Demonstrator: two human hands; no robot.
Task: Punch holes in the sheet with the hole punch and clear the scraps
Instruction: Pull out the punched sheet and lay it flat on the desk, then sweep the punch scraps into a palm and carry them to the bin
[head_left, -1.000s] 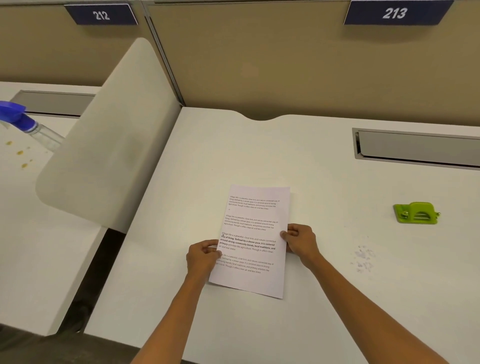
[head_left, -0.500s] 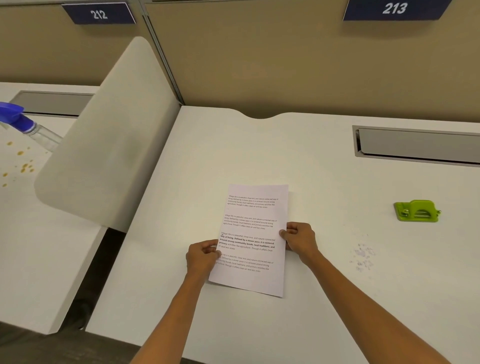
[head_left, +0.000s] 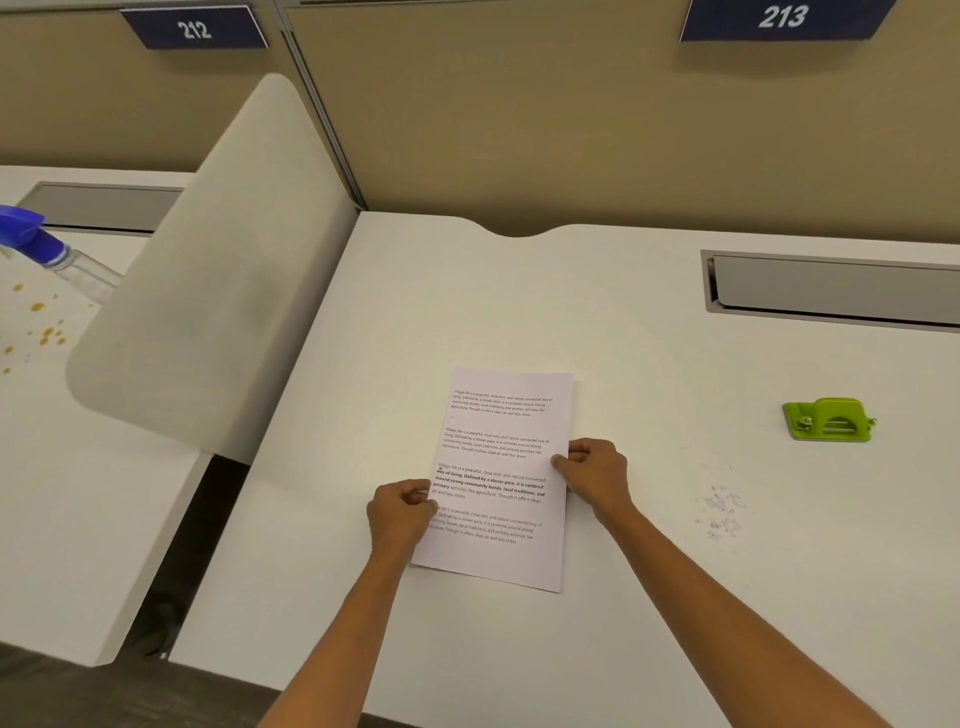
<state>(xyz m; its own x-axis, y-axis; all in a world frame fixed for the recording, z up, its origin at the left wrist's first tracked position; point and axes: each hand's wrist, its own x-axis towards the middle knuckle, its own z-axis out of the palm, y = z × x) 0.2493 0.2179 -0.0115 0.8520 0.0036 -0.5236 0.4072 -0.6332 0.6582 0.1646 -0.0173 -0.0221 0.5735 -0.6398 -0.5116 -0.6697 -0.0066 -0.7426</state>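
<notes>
On desk (head_left: 623, 322): left hand (head_left: 400, 512), right hand (head_left: 592, 470) curled, pinching opposite side edges of sheet (head_left: 506, 452).

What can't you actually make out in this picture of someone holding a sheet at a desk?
- Head view: whether the sheet has holes yet; too small to tell, and the left hand and right hand cover parts of its side edges.
- The scraps: only a faint speckle, not countable.
- The spray bottle: cut off by the left edge and hidden behind the divider.
- The hole punch: its slot and contents are too small to see.
</notes>
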